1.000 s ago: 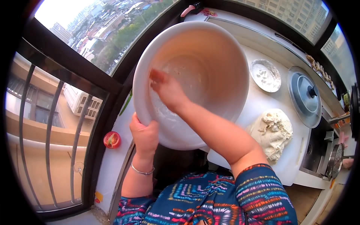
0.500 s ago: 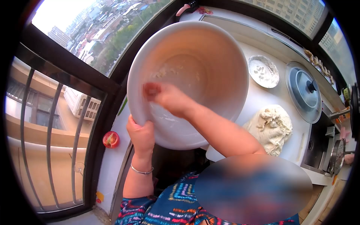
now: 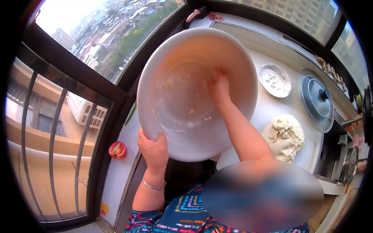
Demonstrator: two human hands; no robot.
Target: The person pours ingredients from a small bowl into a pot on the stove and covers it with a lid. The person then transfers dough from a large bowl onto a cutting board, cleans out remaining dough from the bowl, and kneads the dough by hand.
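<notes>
A large whitish basin (image 3: 186,145) is tilted toward me, with scraps of dough and flour smears clinging to its inside. My left hand (image 3: 154,149) grips its near left rim, thumb on the inner side. Inside the basin, my right hand (image 3: 220,88) is at the right part of the inner wall, its fingers bunched and slightly blurred; whether they hold a scrap cannot be seen. A rough lump of dough (image 3: 285,139) sits on a white board (image 3: 309,149) to the right of the basin.
Beyond the dough stand a floury bowl (image 3: 276,80) and a glass lid (image 3: 316,101) with a black knob. A cut tomato (image 3: 117,150) lies on the left ledge beside the window. Ginger-like roots (image 3: 332,72) line the right sill. A sink (image 3: 326,153) is at far right.
My right hand has swept from the left side of the basin's inside to its right side. The basin has shifted slightly to the right and down in view, my left hand still on its rim.
</notes>
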